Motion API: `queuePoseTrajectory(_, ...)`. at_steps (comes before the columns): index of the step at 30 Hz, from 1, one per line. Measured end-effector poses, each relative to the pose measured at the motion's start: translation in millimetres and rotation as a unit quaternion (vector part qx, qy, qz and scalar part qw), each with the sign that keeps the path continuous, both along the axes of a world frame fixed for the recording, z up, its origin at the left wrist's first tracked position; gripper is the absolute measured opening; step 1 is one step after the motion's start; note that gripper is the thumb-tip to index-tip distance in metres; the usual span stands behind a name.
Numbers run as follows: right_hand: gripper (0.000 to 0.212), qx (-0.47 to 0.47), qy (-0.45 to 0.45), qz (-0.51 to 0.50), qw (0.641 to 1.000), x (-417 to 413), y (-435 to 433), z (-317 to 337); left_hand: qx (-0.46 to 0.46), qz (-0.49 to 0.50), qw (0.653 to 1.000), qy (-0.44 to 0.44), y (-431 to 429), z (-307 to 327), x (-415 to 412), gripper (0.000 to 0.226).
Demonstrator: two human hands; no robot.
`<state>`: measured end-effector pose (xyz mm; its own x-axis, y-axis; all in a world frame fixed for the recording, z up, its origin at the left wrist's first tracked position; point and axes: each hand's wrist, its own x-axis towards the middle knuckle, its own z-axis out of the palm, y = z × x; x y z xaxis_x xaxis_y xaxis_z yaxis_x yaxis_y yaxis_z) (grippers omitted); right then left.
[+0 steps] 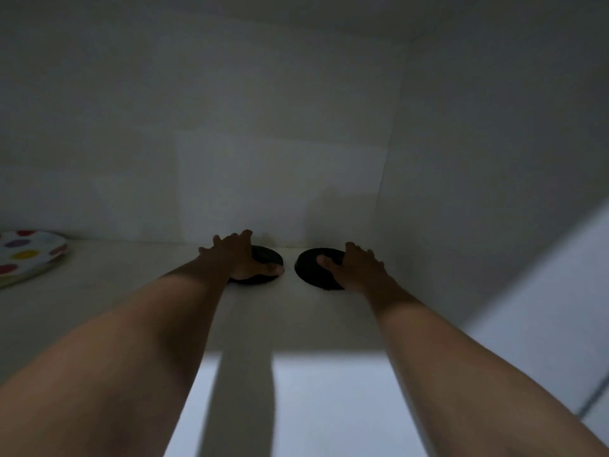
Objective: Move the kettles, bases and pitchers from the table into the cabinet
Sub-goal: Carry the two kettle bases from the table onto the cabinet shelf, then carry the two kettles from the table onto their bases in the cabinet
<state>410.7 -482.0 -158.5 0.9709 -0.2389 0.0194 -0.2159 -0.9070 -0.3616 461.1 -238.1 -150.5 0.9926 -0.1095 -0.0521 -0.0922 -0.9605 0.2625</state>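
Two bare arms reach far into a dim white cabinet (230, 143), and each hand is on a round black base. The left hand (235, 257) lies over the left base (269, 256). Its fingers spread and bend down over the far side, and its thumb hooks round the near edge, so it grips the base. Most of that base is hidden under the hand. The right hand (361, 267) holds the right base (311, 267) from the other side. Its thumb presses on top of the disc and its fingers bend over the right edge. More of this base shows. Both bases sit on the shelf (290, 321), close to the back wall, side by side with a small gap between them. The right base is near the right side wall (461, 192) of the cabinet. Well apart from them, at the left end of the same shelf, sits a white plate (31, 255) with big red, yellow and purple dots. The picture edge cuts part of it off. Below the front of the shelf, a bright pale surface (329, 407) shows between the arms.
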Motion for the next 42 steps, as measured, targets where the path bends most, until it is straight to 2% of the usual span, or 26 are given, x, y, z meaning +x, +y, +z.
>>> queuePoseTrajectory(6,0.09,-0.04,-0.023,0.025,0.999,-68,10,44,0.009,-0.039,0.996,-0.075,11,35,-76,0.113)
queuePoseTrajectory(10,0.088,-0.071,-0.026,0.023,0.997,-129,22,72,-0.005,-0.051,0.994,-0.096,24,53,-137,0.095)
queuePoseTrajectory(15,0.08,-0.082,-0.068,0.042,0.993,-213,50,107,-0.003,-0.044,0.99,-0.131,57,78,-222,0.089)
queuePoseTrajectory(23,0.084,-0.063,-0.093,0.113,0.987,-301,122,136,-0.021,-0.005,0.99,-0.139,118,98,-352,0.085)
queuePoseTrajectory(29,0.079,-0.058,-0.13,0.226,0.964,-357,192,140,0.006,0.088,0.979,-0.183,186,94,-447,0.076)
queuePoseTrajectory(33,0.083,-0.051,-0.135,0.295,0.944,-394,240,137,0.076,0.167,0.958,-0.221,226,88,-513,0.073)
queuePoseTrajectory(36,0.084,-0.055,-0.141,0.35,0.924,-422,284,132,0.124,0.226,0.942,-0.215,257,83,-571,0.07)
queuePoseTrajectory(42,0.086,-0.044,-0.144,0.438,0.886,-473,379,119,0.144,0.347,0.908,-0.184,320,72,-670,0.074)
